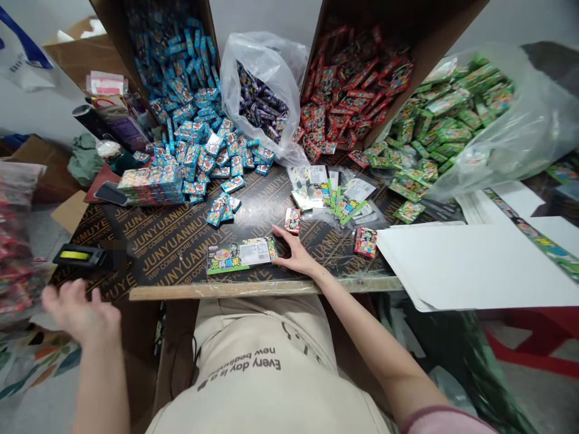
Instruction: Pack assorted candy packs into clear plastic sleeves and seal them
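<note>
My right hand point(295, 254) lies on the dark board with its fingers spread, touching the right end of a flat printed packet point(240, 254). A small red candy box point(292, 220) sits just beyond its fingertips, and another point(365, 242) lies to its right. My left hand point(78, 313) hovers off the board's left edge, fingers loosely apart and holding nothing, near a black and yellow tool point(80, 257).
Blue boxes point(190, 108) spill from a carton, purple ones fill a clear bag point(262, 102), red ones point(353, 90) another carton, green ones point(447, 114) a bag. A stack of filled packs point(151, 185), clear sleeves point(335, 196) and white sheets point(470, 265) lie around.
</note>
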`<state>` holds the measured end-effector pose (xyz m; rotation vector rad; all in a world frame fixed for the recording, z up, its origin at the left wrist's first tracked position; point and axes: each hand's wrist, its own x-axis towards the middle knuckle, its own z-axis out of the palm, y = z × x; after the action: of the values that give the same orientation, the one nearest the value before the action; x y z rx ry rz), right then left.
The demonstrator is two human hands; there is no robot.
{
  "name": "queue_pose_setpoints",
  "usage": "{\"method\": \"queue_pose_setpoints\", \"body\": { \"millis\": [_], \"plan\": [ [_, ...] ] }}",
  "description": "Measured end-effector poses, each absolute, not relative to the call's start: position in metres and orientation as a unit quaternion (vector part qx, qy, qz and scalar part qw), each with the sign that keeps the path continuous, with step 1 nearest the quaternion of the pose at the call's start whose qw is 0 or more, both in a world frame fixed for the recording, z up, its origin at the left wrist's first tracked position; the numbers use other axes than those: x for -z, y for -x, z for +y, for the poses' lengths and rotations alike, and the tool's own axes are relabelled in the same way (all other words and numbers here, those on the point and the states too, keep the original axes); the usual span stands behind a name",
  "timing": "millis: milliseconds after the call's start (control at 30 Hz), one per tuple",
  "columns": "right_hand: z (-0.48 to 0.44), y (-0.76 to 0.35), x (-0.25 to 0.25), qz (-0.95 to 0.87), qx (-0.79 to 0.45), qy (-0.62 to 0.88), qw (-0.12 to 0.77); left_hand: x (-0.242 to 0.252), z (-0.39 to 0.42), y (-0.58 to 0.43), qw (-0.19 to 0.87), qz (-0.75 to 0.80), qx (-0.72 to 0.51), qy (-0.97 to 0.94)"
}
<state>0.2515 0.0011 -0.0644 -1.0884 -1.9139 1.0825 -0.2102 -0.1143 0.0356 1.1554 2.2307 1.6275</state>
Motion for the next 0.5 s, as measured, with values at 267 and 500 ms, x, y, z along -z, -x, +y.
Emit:
{"method": "queue_pose_setpoints", "body": {
  "millis": [267,500],
  "plan": [
    [-0.018,-0.251,0.052,-0.710,-0.269,0.552,0.345,0.000,-0.030,0.026,0.192,0.531,-0.140,-0.813],
    [-0.056,-0.228,0.043,-0.713,-0.335,0.545,0.286,0.018,-0.001,-0.009,0.155,0.505,-0.094,-0.844]
  ]
}}
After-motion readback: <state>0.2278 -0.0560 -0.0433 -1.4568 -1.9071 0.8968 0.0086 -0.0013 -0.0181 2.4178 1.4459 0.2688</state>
